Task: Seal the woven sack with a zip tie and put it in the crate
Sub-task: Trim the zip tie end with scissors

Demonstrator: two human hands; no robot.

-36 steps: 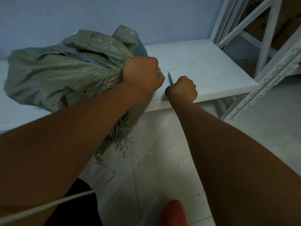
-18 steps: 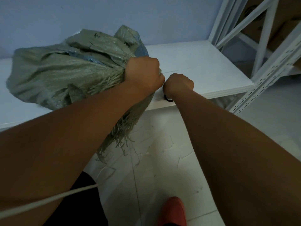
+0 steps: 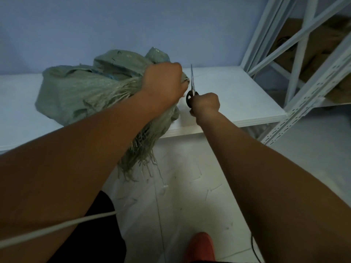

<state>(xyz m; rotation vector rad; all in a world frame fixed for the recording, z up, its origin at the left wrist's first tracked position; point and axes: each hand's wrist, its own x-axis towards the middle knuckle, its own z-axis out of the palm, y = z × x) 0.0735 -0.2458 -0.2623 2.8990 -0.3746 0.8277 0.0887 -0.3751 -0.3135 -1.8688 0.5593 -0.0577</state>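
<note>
Head view: the woven sack (image 3: 91, 92) lies on the white shelf board (image 3: 237, 88) in the middle left of the frame. Its frayed mouth (image 3: 140, 154) hangs over the board's front edge towards the floor. The left hand (image 3: 163, 80) is clenched round the gathered neck of the sack, as it was a second ago.

The change is on the right. The right hand (image 3: 206, 104) is closed round the dark handles of a pair of scissors (image 3: 192, 82). A second ago only a short blade tip showed above the fist, and half a second ago only a handle loop beneath it. Now the blades stand clear, together, pointing to the top of the frame just beside the left fist.

No zip tie can be seen. If one is on the neck, the left fist hides it. I judge the scissors are being brought up for a cut at the neck, either the tie's tail or loose strands, so sealing is at or near its end.

No crate is in view. A white metal rack (image 3: 303, 103) fills the upper right.
</note>
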